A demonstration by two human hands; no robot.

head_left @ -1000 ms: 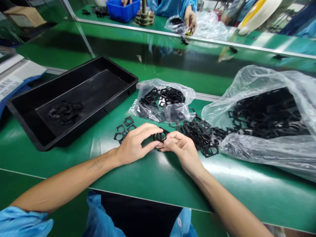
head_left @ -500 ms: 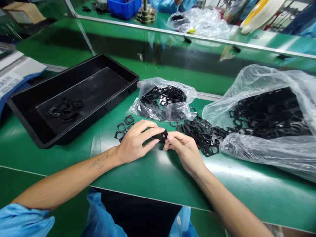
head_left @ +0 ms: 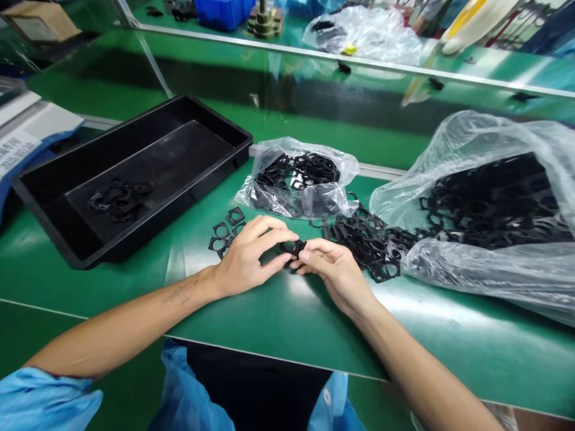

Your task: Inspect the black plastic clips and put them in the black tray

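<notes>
Plain black on the tray (head_left: 197, 188) and on the held part (head_left: 300, 246) right of it; green across the desk (head_left: 287, 323) under the tray; whitish-clear on the small bag (head_left: 309, 202) right of it; bright blue on the bin (head_left: 224, 12) beyond

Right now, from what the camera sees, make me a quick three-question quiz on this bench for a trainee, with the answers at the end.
1. True or false: the black tray holds some black pieces.
2. Which is nearer the right hand? A, the loose pile; B, the black tray.
3. What does the right hand pinch?

Key: 1, true; 2, A; 3, a small black frame.
</notes>
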